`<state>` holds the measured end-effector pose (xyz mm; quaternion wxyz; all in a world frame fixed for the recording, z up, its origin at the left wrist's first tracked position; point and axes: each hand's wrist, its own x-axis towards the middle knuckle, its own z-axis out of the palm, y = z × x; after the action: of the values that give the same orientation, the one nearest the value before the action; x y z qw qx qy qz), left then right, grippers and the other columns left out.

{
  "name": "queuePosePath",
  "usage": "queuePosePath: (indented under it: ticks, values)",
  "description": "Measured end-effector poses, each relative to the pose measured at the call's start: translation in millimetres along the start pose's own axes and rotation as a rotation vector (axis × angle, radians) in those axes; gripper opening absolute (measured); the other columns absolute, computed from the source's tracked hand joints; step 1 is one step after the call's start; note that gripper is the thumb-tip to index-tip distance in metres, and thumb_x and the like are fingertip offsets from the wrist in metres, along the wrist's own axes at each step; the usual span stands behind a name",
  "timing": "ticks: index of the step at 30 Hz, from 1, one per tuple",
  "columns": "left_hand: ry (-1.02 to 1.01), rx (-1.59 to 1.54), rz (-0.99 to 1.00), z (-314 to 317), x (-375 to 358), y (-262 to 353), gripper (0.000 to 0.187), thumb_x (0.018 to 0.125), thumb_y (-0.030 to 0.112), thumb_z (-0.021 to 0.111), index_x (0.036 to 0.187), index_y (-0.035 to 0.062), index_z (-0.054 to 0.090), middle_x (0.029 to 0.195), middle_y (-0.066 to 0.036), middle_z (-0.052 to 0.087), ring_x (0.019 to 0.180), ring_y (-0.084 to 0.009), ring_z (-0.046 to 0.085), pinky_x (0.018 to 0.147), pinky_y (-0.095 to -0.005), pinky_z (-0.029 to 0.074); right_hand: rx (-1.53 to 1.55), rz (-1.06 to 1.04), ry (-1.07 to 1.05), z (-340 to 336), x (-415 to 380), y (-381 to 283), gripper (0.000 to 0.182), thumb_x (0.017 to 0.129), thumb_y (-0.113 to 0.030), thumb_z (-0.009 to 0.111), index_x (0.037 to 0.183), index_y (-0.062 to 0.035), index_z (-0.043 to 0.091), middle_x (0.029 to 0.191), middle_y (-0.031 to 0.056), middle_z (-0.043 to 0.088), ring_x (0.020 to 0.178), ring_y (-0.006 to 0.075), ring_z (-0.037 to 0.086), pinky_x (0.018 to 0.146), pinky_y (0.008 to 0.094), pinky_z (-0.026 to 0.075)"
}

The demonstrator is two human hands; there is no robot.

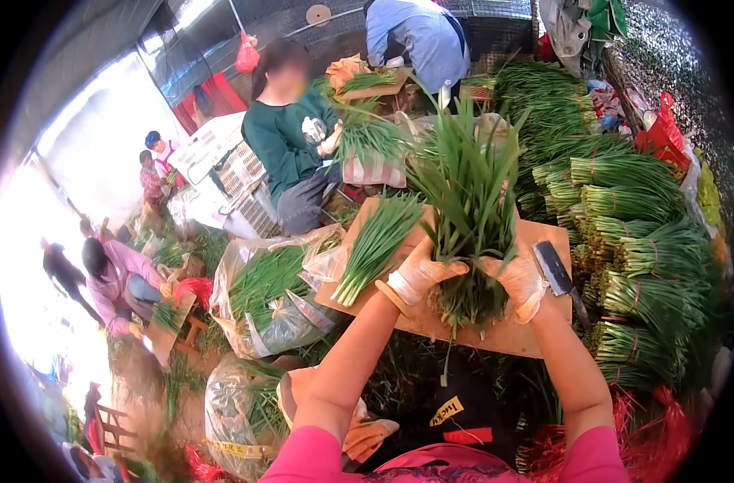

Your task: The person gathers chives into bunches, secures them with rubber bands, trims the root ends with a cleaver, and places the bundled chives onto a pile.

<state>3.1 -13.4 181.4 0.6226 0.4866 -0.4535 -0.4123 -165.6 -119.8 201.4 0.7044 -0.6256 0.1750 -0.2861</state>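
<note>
A thick, loose bunch of chives (pixel 472 189) stands upright between my hands over a cardboard-covered board (pixel 516 342), leaves up and ends near the cardboard. My left hand (pixel 426 275), in a thin pale glove, grips it from the left side. From the right, my right hand (pixel 518 278), gloved the same way, closes on it; some fingers are hidden behind the leaves. A neater bundle of chives (pixel 381 248) lies flat on the board left of my left hand. Beside my right hand rests a wide-bladed cleaver (pixel 552 267), its dark handle toward me.
Tied chive bundles (pixel 637 249) are stacked high on the right. Plastic bags of chives (pixel 274 286) stand left of the board. Across from me sits a person in a green top (pixel 282 149) holding chives. Red ties (pixel 657 431) lie at lower right.
</note>
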Motion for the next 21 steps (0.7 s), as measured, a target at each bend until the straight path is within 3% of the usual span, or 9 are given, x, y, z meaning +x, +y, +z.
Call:
queuePosePath:
  ticks: [4, 9, 12, 13, 15, 17, 19, 20, 21]
  values:
    - [-0.011, -0.004, 0.092, -13, 8, -5, 0.053, 0.074, 0.020, 0.076, 0.120, 0.0031, 0.055, 0.110, -0.006, 0.062, 0.099, -0.0155, 0.057, 0.082, -0.0307, 0.049, 0.080, -0.110, -0.086, -4, 10, 4, 0.064, 0.075, -0.016, 0.077, 0.129, -0.0018, 0.044, 0.114, 0.0076, 0.059, 0.099, 0.0148, 0.058, 0.086, 0.0291, 0.049]
    - [-0.155, 0.766, 0.197, -8, 13, 59, 0.043, 0.096, 0.030, 0.050, 0.133, 0.0076, 0.045, 0.133, -0.007, 0.048, 0.120, -0.0235, 0.047, 0.099, -0.0380, 0.041, 0.026, -0.254, -0.221, 13, 27, -28, 0.079, 0.072, -0.020, 0.079, 0.137, -0.0030, 0.037, 0.119, 0.0086, 0.057, 0.106, 0.0159, 0.054, 0.092, 0.0316, 0.045]
    - [-0.059, 0.560, 0.066, 4, 15, 44, 0.048, 0.092, 0.027, 0.052, 0.134, 0.0076, 0.043, 0.138, -0.010, 0.042, 0.126, -0.0252, 0.041, 0.106, -0.0396, 0.034, -0.337, -0.471, -0.096, 28, 30, -51, 0.080, 0.069, -0.024, 0.079, 0.136, -0.0031, 0.040, 0.119, 0.0110, 0.059, 0.103, 0.0180, 0.057, 0.090, 0.0309, 0.046]
    - [-0.021, 0.130, -0.051, -4, 26, 20, 0.048, 0.090, 0.023, 0.052, 0.135, 0.0077, 0.043, 0.136, -0.011, 0.044, 0.125, -0.0255, 0.042, 0.106, -0.0400, 0.034, -0.292, -0.385, -0.163, 33, 32, -58, 0.060, 0.072, -0.021, 0.075, 0.124, -0.0024, 0.051, 0.110, 0.0077, 0.061, 0.093, 0.0149, 0.056, 0.083, 0.0293, 0.047]
    - [-0.152, 0.441, 0.054, -9, 26, 36, 0.044, 0.090, 0.020, 0.050, 0.132, 0.0074, 0.046, 0.130, -0.011, 0.048, 0.120, -0.0262, 0.046, 0.103, -0.0391, 0.037, -0.333, -0.142, -0.183, 45, 35, -73, 0.031, 0.076, -0.015, 0.071, 0.103, -0.0017, 0.065, 0.087, 0.0019, 0.066, 0.074, 0.0100, 0.055, 0.072, 0.0279, 0.048]
    - [-0.285, 0.847, 0.177, -13, 25, 50, 0.039, 0.093, 0.021, 0.050, 0.130, 0.0066, 0.048, 0.122, -0.010, 0.053, 0.113, -0.0241, 0.049, 0.098, -0.0352, 0.040, -0.291, -0.153, -0.167, 44, 47, -71, 0.020, 0.078, -0.012, 0.069, 0.092, 0.0010, 0.066, 0.082, 0.0032, 0.067, 0.072, 0.0116, 0.059, 0.068, 0.0287, 0.049]
    - [-0.112, 0.340, -0.057, 2, 10, 62, 0.047, 0.089, 0.021, 0.060, 0.131, 0.0043, 0.046, 0.116, -0.006, 0.055, 0.108, -0.0166, 0.050, 0.094, -0.0295, 0.039, -0.148, -0.041, -0.163, 45, 39, -88, 0.018, 0.079, -0.012, 0.069, 0.090, 0.0018, 0.065, 0.088, 0.0066, 0.068, 0.077, 0.0150, 0.064, 0.072, 0.0296, 0.051]
    - [-0.114, -0.036, -0.026, 0, 6, 56, 0.055, 0.087, 0.021, 0.064, 0.134, 0.0032, 0.042, 0.118, -0.004, 0.054, 0.108, -0.0135, 0.048, 0.093, -0.0285, 0.039, -0.095, -0.186, -0.122, 43, 36, -91, 0.018, 0.081, -0.014, 0.068, 0.092, -0.0004, 0.066, 0.083, 0.0060, 0.067, 0.074, 0.0136, 0.061, 0.070, 0.0283, 0.051]
    - [-0.047, 0.012, -0.046, -9, -1, 58, 0.060, 0.087, 0.020, 0.063, 0.138, 0.0009, 0.037, 0.126, -0.007, 0.050, 0.115, -0.0155, 0.046, 0.097, -0.0306, 0.038, 0.011, -0.171, -0.133, 40, 34, -94, 0.019, 0.081, -0.016, 0.068, 0.092, 0.0000, 0.065, 0.083, 0.0057, 0.066, 0.074, 0.0131, 0.061, 0.070, 0.0288, 0.051]
